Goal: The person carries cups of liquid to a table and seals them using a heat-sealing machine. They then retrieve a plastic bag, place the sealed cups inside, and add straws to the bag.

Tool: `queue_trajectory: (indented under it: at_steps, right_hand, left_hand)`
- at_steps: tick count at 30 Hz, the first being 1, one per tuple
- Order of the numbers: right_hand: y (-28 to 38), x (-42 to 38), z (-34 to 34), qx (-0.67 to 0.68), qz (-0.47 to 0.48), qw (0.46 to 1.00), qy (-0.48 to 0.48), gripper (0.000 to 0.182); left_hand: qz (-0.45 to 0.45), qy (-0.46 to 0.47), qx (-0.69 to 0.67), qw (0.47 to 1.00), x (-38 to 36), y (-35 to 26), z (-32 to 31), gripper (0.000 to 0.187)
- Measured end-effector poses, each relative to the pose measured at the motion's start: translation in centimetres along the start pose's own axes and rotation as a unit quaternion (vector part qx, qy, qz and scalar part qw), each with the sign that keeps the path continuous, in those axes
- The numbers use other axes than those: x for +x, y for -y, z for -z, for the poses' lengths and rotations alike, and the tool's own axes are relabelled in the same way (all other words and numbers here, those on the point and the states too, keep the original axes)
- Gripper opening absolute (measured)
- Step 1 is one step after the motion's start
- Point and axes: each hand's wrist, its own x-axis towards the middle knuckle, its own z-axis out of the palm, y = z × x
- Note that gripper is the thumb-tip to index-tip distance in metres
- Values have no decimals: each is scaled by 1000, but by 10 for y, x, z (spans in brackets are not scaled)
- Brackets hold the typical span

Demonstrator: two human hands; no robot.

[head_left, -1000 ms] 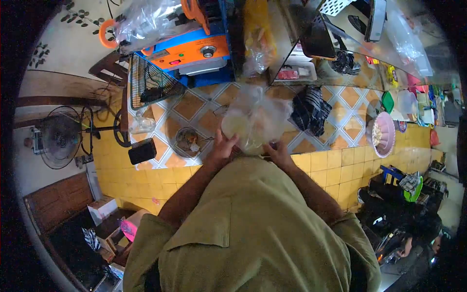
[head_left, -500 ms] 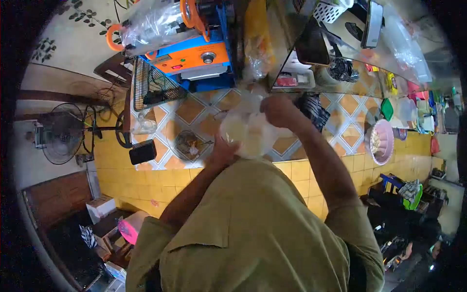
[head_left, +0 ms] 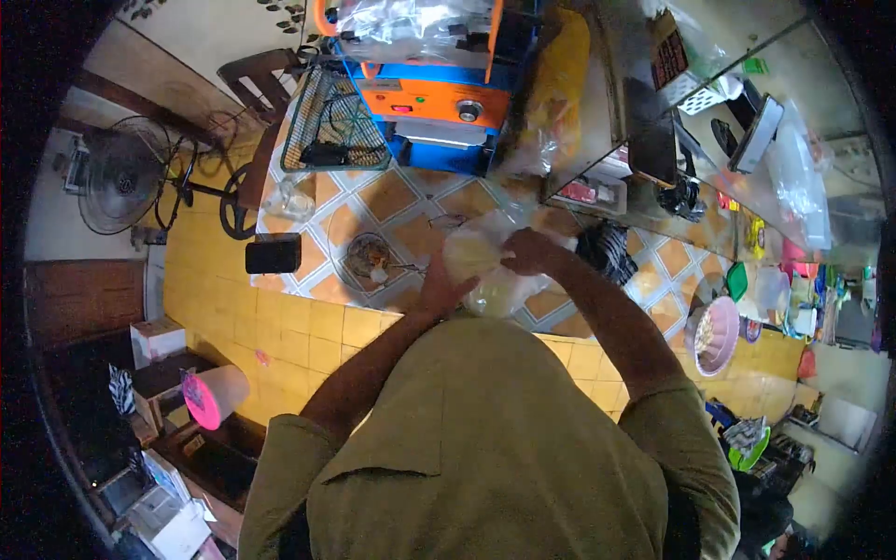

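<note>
Clear plastic bags with something pale yellow inside lie at the table's front edge, close to my body. My left hand is wrapped round their left side. On the upper right side, the fingers of my right hand are pinched on the plastic. A round clear container with small brownish bits stands left of my left hand. A black-and-white striped bag lies just right of my right hand.
A blue and orange machine stands at the back, beside a wire basket. A phone and a glass jar are at the table's left. A pink basin sits at the right.
My right hand has come slightly down and nearer the left, still at the plastic. The whole view has shifted, with the machine now further right.
</note>
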Motion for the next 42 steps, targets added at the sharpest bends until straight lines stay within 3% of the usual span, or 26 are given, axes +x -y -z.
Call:
queue_trajectory:
  at_steps: [3,5,6,8,9,13,16,18,21,22,24,25,27,30,31,33,36,39,40,41,42]
  right_hand:
    - [34,-38,28,28,-76,996,-44,39]
    - [42,-61,17,104,-62,958,-261,37]
    - [50,-70,14,104,-68,956,-264,37]
    - [61,-84,11,85,-135,962,-222,48]
    - [55,-85,-3,70,-114,964,-232,69]
    - [59,-83,17,114,-139,961,-210,62]
    - [60,-70,26,84,-167,960,-211,74]
    - [55,-62,36,19,-141,981,-130,86]
    - [47,-45,35,32,-133,989,-53,90]
    - [57,-44,48,30,-133,989,-54,90]
    - [80,-48,69,24,-220,975,-19,89]
    - [78,-47,54,21,-219,975,-20,89]
    - [73,-44,24,-41,-209,966,-148,89]
    - [68,-43,25,37,-197,973,-114,93]
    - [71,-47,31,37,-199,973,-115,93]
    - [77,-62,49,35,-236,965,-107,79]
    - [79,-92,75,112,-250,960,-59,63]
    - [84,-114,63,0,-208,978,-11,53]
    - [88,-116,61,1,-213,977,-15,53]
    - [93,-116,58,-21,-192,980,-36,50]
    - [99,-113,55,-43,-169,983,-57,47]
  left_hand:
    - [1,19,-59,998,0,-3,1,95]
    - [59,52,79,994,2,-17,5,95]
    - [56,58,80,994,1,-13,2,95]
    - [84,42,-150,984,-3,-4,-2,90]
    - [83,48,-147,984,-2,-9,2,90]
    - [78,58,-26,995,0,-38,13,84]
    - [47,64,-35,996,3,-24,7,84]
    - [19,62,-73,995,5,-17,6,85]
    - [71,63,-70,993,4,-29,7,85]
    - [58,71,-91,992,4,-31,7,85]
    - [44,77,-112,990,7,-33,9,85]
    - [40,75,-77,993,9,-33,10,86]
    - [37,74,-43,996,9,-34,10,87]
    - [11,41,-47,998,4,-40,10,88]
    - [48,62,-101,992,2,-45,13,87]
    - [85,86,-153,981,3,-41,13,86]
    - [77,82,-69,991,9,-16,13,84]
    - [43,116,-15,992,10,-38,20,81]
    - [-95,30,91,991,8,-61,21,78]
    - [-229,-59,192,952,6,-84,23,75]
    - [-230,-57,193,952,7,-105,24,75]
